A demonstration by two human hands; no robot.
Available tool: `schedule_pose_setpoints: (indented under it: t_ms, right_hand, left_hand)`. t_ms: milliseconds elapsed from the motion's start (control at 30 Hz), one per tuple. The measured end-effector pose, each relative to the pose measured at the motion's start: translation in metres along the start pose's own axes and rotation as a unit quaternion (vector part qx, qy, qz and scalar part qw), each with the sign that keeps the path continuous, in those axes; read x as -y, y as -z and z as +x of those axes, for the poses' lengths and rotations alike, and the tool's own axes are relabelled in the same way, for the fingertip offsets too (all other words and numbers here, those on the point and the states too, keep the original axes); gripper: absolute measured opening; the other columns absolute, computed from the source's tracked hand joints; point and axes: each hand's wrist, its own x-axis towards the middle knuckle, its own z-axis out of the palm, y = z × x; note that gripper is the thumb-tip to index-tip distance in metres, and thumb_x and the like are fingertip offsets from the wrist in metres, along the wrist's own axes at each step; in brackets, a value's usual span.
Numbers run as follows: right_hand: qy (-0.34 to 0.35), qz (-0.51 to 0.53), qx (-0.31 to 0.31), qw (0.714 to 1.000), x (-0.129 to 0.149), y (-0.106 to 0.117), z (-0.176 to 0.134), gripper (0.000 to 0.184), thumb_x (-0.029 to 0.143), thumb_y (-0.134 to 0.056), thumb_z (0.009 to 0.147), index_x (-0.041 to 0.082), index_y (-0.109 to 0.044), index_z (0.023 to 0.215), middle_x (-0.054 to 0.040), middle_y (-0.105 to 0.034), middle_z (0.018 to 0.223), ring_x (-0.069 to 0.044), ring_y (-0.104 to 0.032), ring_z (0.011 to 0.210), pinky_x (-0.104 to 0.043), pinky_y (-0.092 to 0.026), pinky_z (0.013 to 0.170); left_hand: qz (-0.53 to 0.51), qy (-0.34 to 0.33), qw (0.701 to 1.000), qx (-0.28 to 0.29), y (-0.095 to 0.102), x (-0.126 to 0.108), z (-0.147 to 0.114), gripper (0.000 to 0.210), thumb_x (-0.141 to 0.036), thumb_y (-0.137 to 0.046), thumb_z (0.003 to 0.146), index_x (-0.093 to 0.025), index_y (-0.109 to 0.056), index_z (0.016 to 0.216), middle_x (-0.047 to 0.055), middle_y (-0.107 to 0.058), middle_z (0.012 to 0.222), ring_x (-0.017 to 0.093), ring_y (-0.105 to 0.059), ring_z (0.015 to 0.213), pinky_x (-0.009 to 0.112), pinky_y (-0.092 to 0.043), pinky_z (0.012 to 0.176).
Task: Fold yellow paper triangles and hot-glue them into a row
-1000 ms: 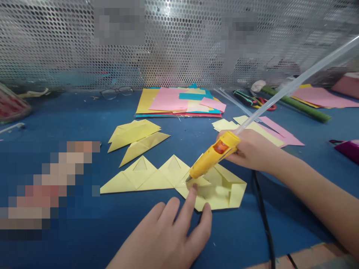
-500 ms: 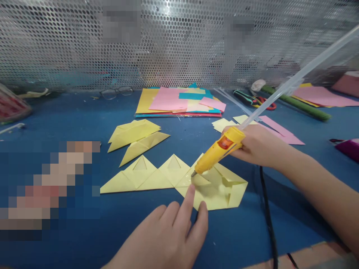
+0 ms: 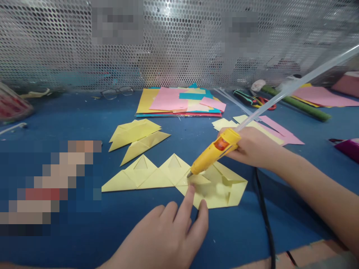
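Observation:
My right hand is wrapped round a yellow hot glue gun, with a long clear glue stick running out of its back. The gun's tip points down at a strip of folded yellow paper, where two pieces overlap. My left hand lies with fingers extended. Its index fingertip presses the unfolded yellow paper piece just below the tip, and the thumb rests by that piece's lower edge. More folded yellow pieces lie behind the strip.
A stack of coloured paper lies at the back, with eyeglasses to its left. Scissors, a green cutter and pink strips are at the right. A black cord hangs from the gun. A pixelated patch covers the left.
My right hand has moved the glue gun slightly left and down, its tip shifting left along the paper overlap. My left hand stays nearly still.

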Motion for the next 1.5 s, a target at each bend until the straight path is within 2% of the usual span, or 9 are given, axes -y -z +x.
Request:
schedule_pose_setpoints:
  t_ms: [267,433,567,733,933,1067,1233,1500]
  right_hand:
    - [0.013,0.031,-0.008,0.999,0.005,-0.001,0.001,0.016,0.025,-0.046,0.089,0.017,-0.056,0.079,-0.0062,-0.064,0.070,-0.017,-0.059,0.059,-0.026,-0.043,0.056]
    - [0.021,0.032,0.004,0.999,0.002,0.002,0.000,0.018,0.024,-0.045,0.089,0.016,-0.057,0.077,-0.0059,-0.062,0.068,-0.017,-0.059,0.057,-0.026,-0.041,0.055]
    - [0.036,0.002,-0.002,0.999,-0.003,0.005,-0.002,0.016,0.023,-0.047,0.087,0.016,-0.057,0.078,-0.0061,-0.063,0.069,-0.017,-0.057,0.056,-0.026,-0.040,0.054]
    - [0.039,-0.075,-0.029,0.996,-0.007,0.003,-0.002,0.017,0.023,-0.048,0.085,0.018,-0.053,0.069,-0.0030,-0.055,0.059,-0.016,-0.050,0.051,-0.026,-0.034,0.051]
    - [0.037,-0.073,-0.035,0.996,-0.002,0.001,0.000,0.015,0.021,-0.046,0.084,0.018,-0.054,0.073,-0.0038,-0.058,0.062,-0.016,-0.052,0.053,-0.026,-0.035,0.052]
    - [0.037,-0.058,-0.020,0.997,-0.001,0.003,-0.001,0.012,0.020,-0.046,0.084,0.018,-0.055,0.077,-0.0033,-0.060,0.066,-0.016,-0.056,0.057,-0.025,-0.038,0.056]
    - [0.011,-0.084,-0.012,0.996,-0.003,0.004,-0.001,0.013,0.022,-0.047,0.083,0.019,-0.053,0.071,-0.0028,-0.055,0.060,-0.017,-0.051,0.053,-0.027,-0.032,0.053]
    - [-0.003,-0.092,-0.004,0.996,-0.007,0.012,-0.004,0.017,0.024,-0.043,0.083,0.020,-0.051,0.069,-0.0042,-0.056,0.061,-0.018,-0.050,0.055,-0.027,-0.033,0.054]
  left_hand:
    - [0.028,-0.023,0.999,-0.014,-0.006,-0.003,-0.002,0.052,-0.007,-0.034,0.088,-0.006,-0.040,0.139,0.025,-0.059,0.128,0.020,-0.066,0.064,0.028,-0.049,0.048]
    - [-0.035,0.028,0.999,-0.014,-0.010,-0.003,-0.004,0.050,-0.024,-0.049,0.091,-0.015,-0.043,0.140,0.021,-0.057,0.134,0.017,-0.064,0.074,0.028,-0.050,0.063]
    - [-0.059,0.040,0.997,-0.007,-0.012,-0.004,-0.005,0.049,-0.030,-0.052,0.091,-0.017,-0.046,0.138,0.021,-0.054,0.137,0.018,-0.064,0.081,0.029,-0.050,0.069]
    - [-0.042,0.032,0.998,-0.017,-0.008,-0.004,-0.006,0.051,-0.022,-0.049,0.090,-0.016,-0.042,0.140,0.021,-0.052,0.139,0.017,-0.065,0.077,0.029,-0.050,0.067]
    - [0.026,-0.015,1.000,-0.010,-0.003,-0.001,-0.003,0.053,-0.006,-0.034,0.086,-0.008,-0.043,0.138,0.023,-0.057,0.132,0.017,-0.063,0.058,0.028,-0.048,0.046]
    - [0.035,-0.006,0.999,-0.020,-0.002,-0.001,-0.001,0.052,-0.003,-0.029,0.086,-0.010,-0.047,0.135,0.022,-0.059,0.129,0.017,-0.064,0.056,0.027,-0.049,0.046]
    - [0.036,-0.011,0.999,-0.019,-0.001,-0.001,-0.001,0.052,-0.003,-0.028,0.087,-0.010,-0.048,0.135,0.023,-0.056,0.132,0.016,-0.064,0.056,0.026,-0.050,0.045]
    - [0.037,-0.009,0.999,-0.015,-0.002,-0.002,0.000,0.052,-0.004,-0.029,0.087,-0.010,-0.048,0.135,0.023,-0.056,0.133,0.016,-0.064,0.055,0.027,-0.050,0.045]
